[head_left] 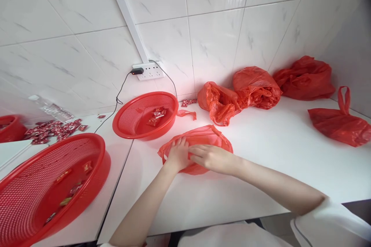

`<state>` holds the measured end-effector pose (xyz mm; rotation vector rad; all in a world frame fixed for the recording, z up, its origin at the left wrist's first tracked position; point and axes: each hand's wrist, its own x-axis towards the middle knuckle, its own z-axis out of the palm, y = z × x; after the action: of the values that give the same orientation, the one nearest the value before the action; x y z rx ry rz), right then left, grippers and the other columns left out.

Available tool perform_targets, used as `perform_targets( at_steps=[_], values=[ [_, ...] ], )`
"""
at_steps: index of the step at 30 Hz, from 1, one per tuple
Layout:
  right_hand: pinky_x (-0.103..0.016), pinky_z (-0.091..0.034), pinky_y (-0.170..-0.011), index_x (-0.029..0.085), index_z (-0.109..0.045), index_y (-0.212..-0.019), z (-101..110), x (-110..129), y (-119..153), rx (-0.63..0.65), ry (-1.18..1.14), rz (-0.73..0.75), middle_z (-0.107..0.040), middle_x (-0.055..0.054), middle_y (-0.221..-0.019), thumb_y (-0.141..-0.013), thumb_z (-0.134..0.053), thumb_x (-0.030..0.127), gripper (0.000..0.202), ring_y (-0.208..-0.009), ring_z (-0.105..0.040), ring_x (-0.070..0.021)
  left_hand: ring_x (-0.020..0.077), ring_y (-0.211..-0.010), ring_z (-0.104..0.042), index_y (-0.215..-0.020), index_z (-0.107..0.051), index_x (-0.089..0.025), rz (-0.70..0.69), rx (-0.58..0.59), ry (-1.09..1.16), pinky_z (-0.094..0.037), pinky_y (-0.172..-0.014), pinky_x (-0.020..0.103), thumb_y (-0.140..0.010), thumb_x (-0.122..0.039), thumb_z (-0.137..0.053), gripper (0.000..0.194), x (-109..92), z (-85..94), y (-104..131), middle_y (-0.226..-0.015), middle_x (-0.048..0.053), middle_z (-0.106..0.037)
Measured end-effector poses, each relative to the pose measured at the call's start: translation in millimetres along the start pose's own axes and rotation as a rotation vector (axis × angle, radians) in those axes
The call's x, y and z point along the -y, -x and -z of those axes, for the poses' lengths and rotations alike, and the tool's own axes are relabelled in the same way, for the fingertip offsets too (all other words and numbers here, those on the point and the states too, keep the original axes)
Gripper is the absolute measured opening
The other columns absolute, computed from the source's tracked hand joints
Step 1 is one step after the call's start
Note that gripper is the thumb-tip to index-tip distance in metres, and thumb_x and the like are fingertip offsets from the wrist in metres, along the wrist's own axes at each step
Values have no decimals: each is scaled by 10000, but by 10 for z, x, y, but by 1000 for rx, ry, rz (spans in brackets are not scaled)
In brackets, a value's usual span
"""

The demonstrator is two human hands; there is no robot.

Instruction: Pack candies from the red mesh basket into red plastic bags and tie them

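The fingers of left hand (179,155) and right hand (209,157) touch the red plastic bag (214,136), centre of the frame; whether they grip, I cannot tell. The bag seems untied.

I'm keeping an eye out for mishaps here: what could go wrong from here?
The thin bag under the left hand and right hand might tear if pulled hard. The black cable runs down between the nearest basket and middle basket; shifting either could snag it.
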<state>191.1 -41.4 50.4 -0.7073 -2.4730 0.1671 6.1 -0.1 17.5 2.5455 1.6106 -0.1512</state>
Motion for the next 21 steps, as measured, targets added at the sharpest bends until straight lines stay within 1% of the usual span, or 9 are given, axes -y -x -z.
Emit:
perform_targets(
  at_steps=[3,5,6,8,11,14,16,19,21],
  values=[
    [-558,-262,-1129,167,-628,-1172,-121,-261,-20,255,155,-83,-503,-148,-1392,-772,-593,28,426,-1339,-398,-350,351,-1394,-297,-1279,-519,-113,-51,-11,68,-231,-1124,488,-704,-423,-674,671,39,34,69,-1491,208,-358],
    [-638,-150,-1123,149,-539,-1311,-107,-510,36,387,167,-196,-375,-196,-1481,-656,-738,122,685,-1384,-279,-423,352,-1365,-353,-1234,-540,-144,-72,-5,147,-303,-1096,461,-672,-446,-705,659,113,67,126,-1495,182,-364],
    [-632,-142,-1122,146,-490,-1363,-84,-629,77,444,145,-252,-326,-212,-1504,-610,-786,191,811,-1394,-237,-439,345,-1331,-407,-1203,-549,-172,-78,1,194,-360,-1055,446,-683,-452,-696,609,164,77,148,-1480,162,-394],
    [-575,-202,-1121,161,-398,-1437,-41,-823,174,499,58,-332,-296,-213,-1515,-594,-805,318,949,-1396,-229,-431,321,-1259,-495,-1095,-567,-224,-106,6,290,-449,-951,416,-706,-458,-675,467,284,66,166,-1394,123,-506],
    [-508,-315,-1080,209,-332,-1475,-60,-995,335,459,-103,-398,-377,-175,-1476,-625,-770,414,979,-1342,-347,-395,296,-1271,-486,-803,-525,-236,-200,-6,426,-475,-892,379,-696,-383,-689,244,484,-44,115,-1276,104,-604],
    [-480,-363,-1056,230,-335,-1472,-175,-1089,483,377,-210,-423,-438,-139,-1439,-633,-754,472,969,-1295,-423,-368,272,-1244,-511,-649,-408,-223,-250,-75,617,-461,-910,366,-682,-225,-668,262,654,-210,24,-1375,113,-535],
    [-476,-372,-1057,228,-366,-1450,-254,-1137,556,279,-239,-393,-473,-128,-1413,-655,-741,506,922,-1272,-458,-348,261,-1187,-552,-645,-405,-218,-254,-122,727,-460,-904,372,-679,-188,-661,261,726,-292,-16,-1387,123,-522],
    [-492,-379,-1056,205,-401,-1418,-328,-1182,618,174,-230,-351,-507,-138,-1383,-691,-723,541,864,-1243,-493,-332,264,-1180,-551,-712,-484,-209,-245,-168,809,-436,-946,387,-669,-231,-716,237,758,-337,-27,-1337,131,-561],
    [-474,-406,-1041,195,-432,-1385,-349,-1188,633,133,-224,-320,-542,-139,-1345,-794,-641,521,707,-1226,-514,-301,260,-1190,-541,-787,-548,-205,-219,-192,859,-401,-996,397,-693,-286,-726,217,740,-334,-19,-1317,119,-576]
  ],
)
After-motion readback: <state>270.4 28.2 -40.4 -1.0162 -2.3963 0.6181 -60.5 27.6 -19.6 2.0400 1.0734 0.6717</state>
